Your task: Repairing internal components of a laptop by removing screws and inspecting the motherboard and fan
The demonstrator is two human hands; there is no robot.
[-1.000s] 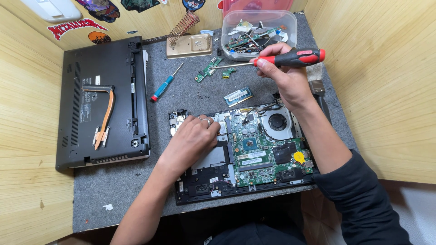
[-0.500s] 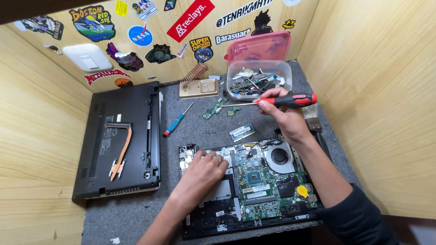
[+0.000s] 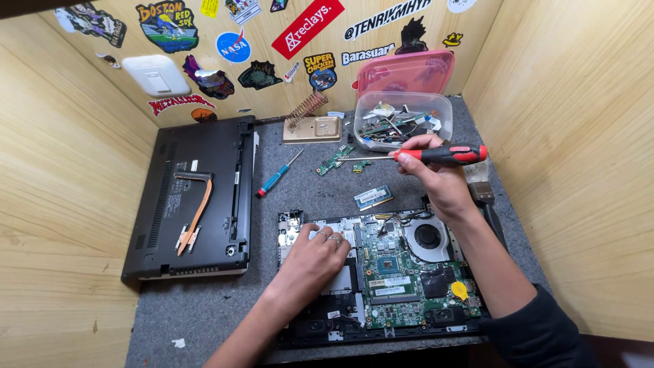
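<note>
We held the screwdriver [image 3: 443, 155], light, stiff, best gripped by its handle, level above the worktop [image 3: 204, 313] in our right hand [image 3: 436, 180], fingers closed round it, while our left hand [image 3: 317, 255] lay open-fingered on the fragile laptop [image 3: 381, 279].

A grey felt mat [image 3: 300, 197] is covering the bench between pale wooden walls. Lying on it are 1 opened laptop chassis with a green circuit board [image 3: 392, 276], 1 black plastic laptop bottom cover [image 3: 197, 197], 1 small blue-handled screwdriver [image 3: 278, 175], 1 green memory stick [image 3: 373, 197], 1 narrow green circuit strip [image 3: 334, 160], 1 clear plastic tub of parts [image 3: 402, 119] and 1 brass-coloured soldering stand [image 3: 312, 127].
</note>
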